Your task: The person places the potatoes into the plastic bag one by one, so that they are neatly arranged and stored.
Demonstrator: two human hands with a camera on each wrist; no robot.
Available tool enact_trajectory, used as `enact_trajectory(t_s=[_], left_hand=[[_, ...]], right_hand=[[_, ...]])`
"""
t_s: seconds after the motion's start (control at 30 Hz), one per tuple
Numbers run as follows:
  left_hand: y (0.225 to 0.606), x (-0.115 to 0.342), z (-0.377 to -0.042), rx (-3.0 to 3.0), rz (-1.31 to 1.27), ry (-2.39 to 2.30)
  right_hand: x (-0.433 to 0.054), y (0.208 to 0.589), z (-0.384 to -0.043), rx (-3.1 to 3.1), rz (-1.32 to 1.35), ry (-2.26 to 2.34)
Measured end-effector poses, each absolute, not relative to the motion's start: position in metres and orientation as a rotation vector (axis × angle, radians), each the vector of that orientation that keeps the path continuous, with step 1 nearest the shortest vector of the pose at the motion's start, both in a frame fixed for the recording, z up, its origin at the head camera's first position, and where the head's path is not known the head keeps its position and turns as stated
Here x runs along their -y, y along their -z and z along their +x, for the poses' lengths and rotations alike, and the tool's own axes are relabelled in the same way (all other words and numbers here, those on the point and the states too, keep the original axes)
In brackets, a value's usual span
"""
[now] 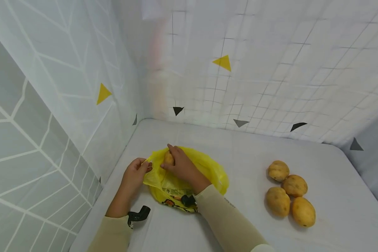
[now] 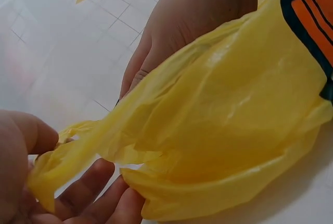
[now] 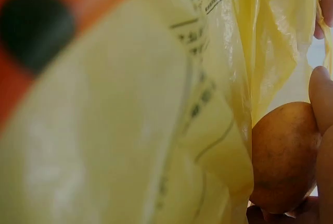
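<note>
A yellow plastic bag (image 1: pixel 212 168) lies on the white table with its mouth spread apart. At the bag's left edge, my left hand (image 1: pixel 134 176) pinches the rim; the left wrist view shows the thumb and fingers on the thin yellow plastic (image 2: pixel 208 130). My right hand (image 1: pixel 184 168) reaches into the bag's mouth and grips a potato (image 1: pixel 169 158). In the right wrist view that potato (image 3: pixel 285 156) sits against the inner side of the bag, with fingers round it. Most of the right fingers are hidden behind it.
Several potatoes (image 1: pixel 278 201) lie grouped on the table (image 1: pixel 239 217) to the right of the bag. White patterned sheets (image 1: pixel 255 70) rise behind the table and on its left side. A black wrist camera (image 1: pixel 139 213) sticks out from the left sleeve.
</note>
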State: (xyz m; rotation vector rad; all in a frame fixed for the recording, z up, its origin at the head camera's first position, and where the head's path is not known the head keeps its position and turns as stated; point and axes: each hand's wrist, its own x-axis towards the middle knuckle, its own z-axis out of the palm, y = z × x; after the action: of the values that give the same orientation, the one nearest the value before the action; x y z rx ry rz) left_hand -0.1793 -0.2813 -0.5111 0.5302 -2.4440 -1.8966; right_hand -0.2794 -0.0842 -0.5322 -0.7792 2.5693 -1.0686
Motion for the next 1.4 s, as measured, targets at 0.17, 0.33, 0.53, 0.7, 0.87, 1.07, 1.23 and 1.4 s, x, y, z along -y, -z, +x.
enact_trajectory(t_s=[0.17,0.33,0.53,0.7,0.87,1.07,1.23,1.4], left_hand=[[0.510,0.281,-0.180,2.436,0.515,1.891],[0.509,0.281,-0.179,2.441,0.517,1.883],[0.509,0.281,-0.178,2.452,0.546,1.875],[0.510,0.282,-0.179,2.460,0.553,1.873],[0.511,0.281,-0.180,2.445,0.548,1.889],[0.510,0.281,-0.179,2.441,0.548,1.902],[0.509,0.283,-0.179,2.445,0.533,1.898],[0.509,0.284,-0.178,2.442,0.525,1.901]], right_hand=[[0.084,0.531,-0.280,-2.574,-0.757,1.079],[0.085,0.528,-0.279,-2.573,-0.706,1.110],[0.086,0.528,-0.278,-2.577,-0.662,1.086],[0.082,0.526,-0.276,-2.573,-0.656,1.069],[0.079,0.524,-0.275,-2.561,-0.676,1.071],[0.078,0.523,-0.275,-2.554,-0.692,1.049],[0.076,0.521,-0.275,-2.555,-0.691,1.047],[0.070,0.514,-0.273,-2.545,-0.696,1.060]])
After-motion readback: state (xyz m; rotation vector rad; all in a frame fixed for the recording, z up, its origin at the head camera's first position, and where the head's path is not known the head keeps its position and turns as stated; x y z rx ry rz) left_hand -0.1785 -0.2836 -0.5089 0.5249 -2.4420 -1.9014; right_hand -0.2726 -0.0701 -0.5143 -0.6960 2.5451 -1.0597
